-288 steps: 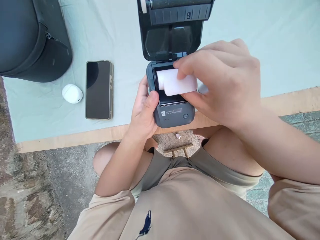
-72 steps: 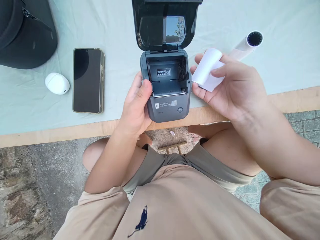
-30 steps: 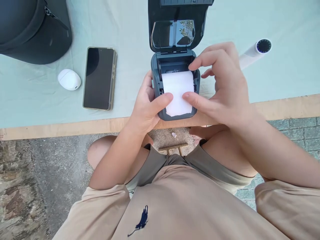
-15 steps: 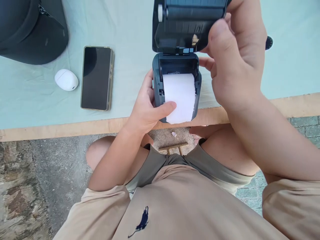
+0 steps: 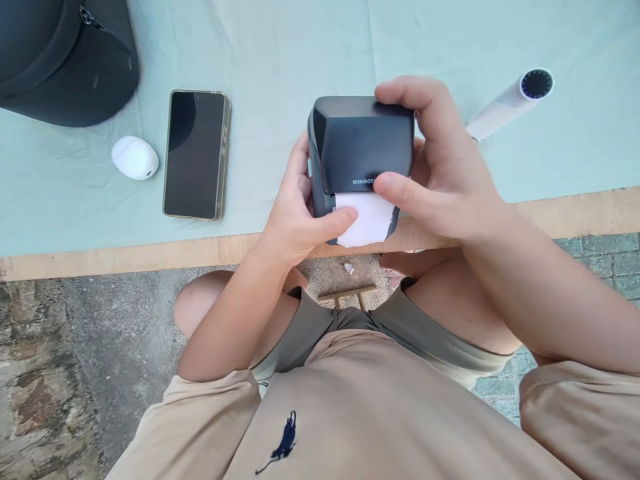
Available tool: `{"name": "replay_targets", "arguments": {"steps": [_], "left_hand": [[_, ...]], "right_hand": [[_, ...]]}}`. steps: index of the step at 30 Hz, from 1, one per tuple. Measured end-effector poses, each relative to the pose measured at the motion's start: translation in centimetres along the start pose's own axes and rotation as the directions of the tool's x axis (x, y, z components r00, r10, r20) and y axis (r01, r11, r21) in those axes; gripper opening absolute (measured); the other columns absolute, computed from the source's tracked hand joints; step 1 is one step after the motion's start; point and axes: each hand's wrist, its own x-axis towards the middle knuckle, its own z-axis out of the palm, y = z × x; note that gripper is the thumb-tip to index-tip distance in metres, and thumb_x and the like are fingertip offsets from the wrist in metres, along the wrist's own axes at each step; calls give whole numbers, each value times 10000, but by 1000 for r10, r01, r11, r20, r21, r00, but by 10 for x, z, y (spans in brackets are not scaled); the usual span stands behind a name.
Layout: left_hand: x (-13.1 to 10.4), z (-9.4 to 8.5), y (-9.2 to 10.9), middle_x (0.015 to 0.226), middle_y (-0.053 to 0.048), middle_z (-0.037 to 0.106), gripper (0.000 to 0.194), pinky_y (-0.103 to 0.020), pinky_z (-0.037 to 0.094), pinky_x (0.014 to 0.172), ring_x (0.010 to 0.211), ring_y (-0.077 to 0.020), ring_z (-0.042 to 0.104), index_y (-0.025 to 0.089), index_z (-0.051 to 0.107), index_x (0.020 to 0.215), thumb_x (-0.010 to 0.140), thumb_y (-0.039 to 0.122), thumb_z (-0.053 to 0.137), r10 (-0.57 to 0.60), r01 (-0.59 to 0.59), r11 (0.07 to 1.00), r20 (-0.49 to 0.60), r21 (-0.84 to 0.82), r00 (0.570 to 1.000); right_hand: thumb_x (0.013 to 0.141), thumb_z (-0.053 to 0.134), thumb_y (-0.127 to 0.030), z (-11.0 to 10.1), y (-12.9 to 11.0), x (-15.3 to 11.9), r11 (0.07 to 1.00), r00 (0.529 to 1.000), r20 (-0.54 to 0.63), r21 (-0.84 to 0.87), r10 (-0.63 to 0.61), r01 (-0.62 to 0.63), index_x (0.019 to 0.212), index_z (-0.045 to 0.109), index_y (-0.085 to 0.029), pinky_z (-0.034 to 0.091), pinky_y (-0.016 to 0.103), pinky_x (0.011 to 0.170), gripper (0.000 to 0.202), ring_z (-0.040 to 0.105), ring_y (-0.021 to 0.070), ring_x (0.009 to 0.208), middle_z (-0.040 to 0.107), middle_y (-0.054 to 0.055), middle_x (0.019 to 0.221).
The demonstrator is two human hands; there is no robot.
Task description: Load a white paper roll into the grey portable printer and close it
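Note:
A dark label printer point(image 5: 367, 143) marked NIIMBOT is held over the table's near edge, its lid down over the body. White label paper point(image 5: 367, 223) sticks out from under the lid at the front. My left hand point(image 5: 305, 213) grips the printer's left side, with the thumb lying on the paper. Wrapped around the right side is my right hand point(image 5: 445, 160): its thumb presses the lid's front edge by the lettering, and its index finger rests on the lid's back corner. The inside of the printer is hidden.
A smartphone point(image 5: 195, 155) lies on the light green tablecloth to the left, with a white rounded case point(image 5: 135, 158) beside it. A black zippered bag point(image 5: 75, 80) stands at the far left. Behind my right hand lies a white cylinder point(image 5: 505, 107) with a dark end.
My right hand has swung the raised lid down onto the printer body, covering most of the paper. The white cylinder shows more now. My left hand has kept its hold.

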Motion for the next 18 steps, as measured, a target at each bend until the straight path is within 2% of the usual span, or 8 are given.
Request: {"name": "replay_targets", "arguments": {"steps": [5, 10, 15, 18], "left_hand": [[-1, -1, 2, 1246, -74, 541, 689, -432, 502, 980, 1234, -325, 518, 245, 434, 1172, 567, 223, 764, -16, 15, 1000, 28, 26, 999], [-2, 0, 2, 1295, -85, 515, 674, -453, 481, 1012, 1266, -335, 491, 229, 440, 1173, 579, 215, 758, -6, 5, 1000, 43, 21, 999], [0, -2, -5, 1295, -91, 508, 757, -467, 505, 974, 1235, -335, 521, 233, 403, 1205, 551, 248, 782, 39, -38, 999, 61, -15, 997], [-1, 1, -3, 1250, -87, 556, 706, -488, 485, 1004, 1297, -342, 474, 242, 407, 1186, 600, 404, 766, 24, -20, 997, 55, -72, 998]], "right_hand": [[827, 582, -382, 0, 0, 1, 1000, 1000, 6, 9, -18, 18, 1297, 368, -287, 512, 306, 970, 525, 428, 177, 1265, 382, 36, 1377], [808, 605, -391, 0, -3, 2, 996, 1000, -1, -83, -17, 17, 1311, 351, -249, 481, 331, 1022, 581, 404, 186, 1293, 381, 49, 1386], [876, 527, -290, 3, -5, 2, 993, 999, 22, 114, 38, -40, 1262, 374, -261, 526, 219, 834, 416, 544, 83, 1026, 446, -2, 1260], [874, 534, -262, 4, -5, 0, 964, 994, 44, 244, 101, -109, 1262, 349, -278, 528, 198, 741, 430, 549, 52, 892, 450, -12, 1210]]}}
